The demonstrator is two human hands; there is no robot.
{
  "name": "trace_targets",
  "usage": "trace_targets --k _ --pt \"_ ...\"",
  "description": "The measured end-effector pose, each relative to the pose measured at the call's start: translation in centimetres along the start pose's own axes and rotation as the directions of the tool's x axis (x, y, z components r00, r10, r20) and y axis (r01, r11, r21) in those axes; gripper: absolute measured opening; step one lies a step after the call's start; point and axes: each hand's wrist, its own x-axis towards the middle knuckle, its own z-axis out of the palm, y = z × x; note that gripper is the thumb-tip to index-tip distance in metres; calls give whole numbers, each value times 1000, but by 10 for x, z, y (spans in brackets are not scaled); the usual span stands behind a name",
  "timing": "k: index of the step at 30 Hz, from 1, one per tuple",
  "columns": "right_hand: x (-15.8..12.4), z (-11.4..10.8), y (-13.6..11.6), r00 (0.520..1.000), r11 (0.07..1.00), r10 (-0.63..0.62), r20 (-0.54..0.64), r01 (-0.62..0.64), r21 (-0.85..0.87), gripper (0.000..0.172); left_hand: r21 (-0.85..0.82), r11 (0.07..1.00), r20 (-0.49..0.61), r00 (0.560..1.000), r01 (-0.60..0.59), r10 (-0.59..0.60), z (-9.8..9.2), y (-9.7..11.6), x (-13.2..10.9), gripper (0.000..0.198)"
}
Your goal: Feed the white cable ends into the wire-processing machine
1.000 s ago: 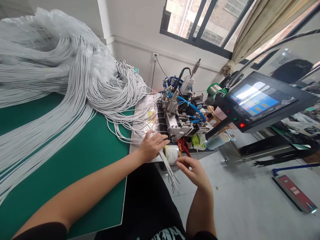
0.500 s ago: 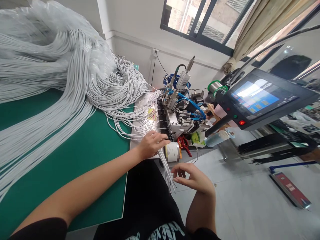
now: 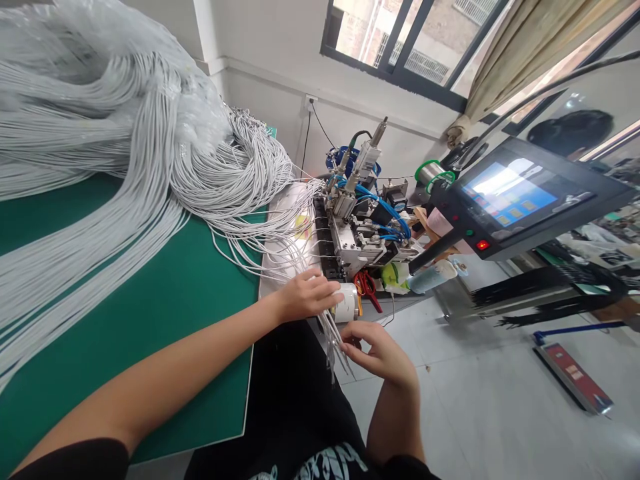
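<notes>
A bundle of thin white cables (image 3: 327, 333) runs under my left hand (image 3: 307, 295), whose fingers close over it at the table's corner. Below that hand the loose cable ends hang down and fan out slightly over my lap. My right hand (image 3: 383, 353) is at the right side of these ends, thumb and fingertips pinched together on a cable among them. The fingertips partly hide which strand they hold. Beyond my left hand the cables lead back to a metal machine with blue air tubes (image 3: 357, 213).
A large heap of white cables (image 3: 150, 133), partly in clear plastic, covers the green table (image 3: 200, 347). Near my hands are a white tape roll (image 3: 346, 303) and red-handled scissors (image 3: 367, 288). A touchscreen panel (image 3: 515, 193) stands at the right, beside a plastic bottle (image 3: 433, 275).
My right hand has moved left to the cable ends, and its fingers have closed on them. The ends have spread a little. My left hand stays nearly in place.
</notes>
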Motion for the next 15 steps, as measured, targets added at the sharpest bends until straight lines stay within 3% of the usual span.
trace_targets --k 3,8,15 --pt "-6 -9 3 996 1000 19 -91 -21 -21 14 -18 993 47 991 -121 121 0 3 2 28" --pt "-19 -21 14 961 994 75 -265 -93 -54 14 -26 990 45 989 -140 141 2 6 3 31" --pt "-19 -17 36 841 983 179 -511 -138 117 17 -35 991 20 992 -126 127 6 7 0 31"
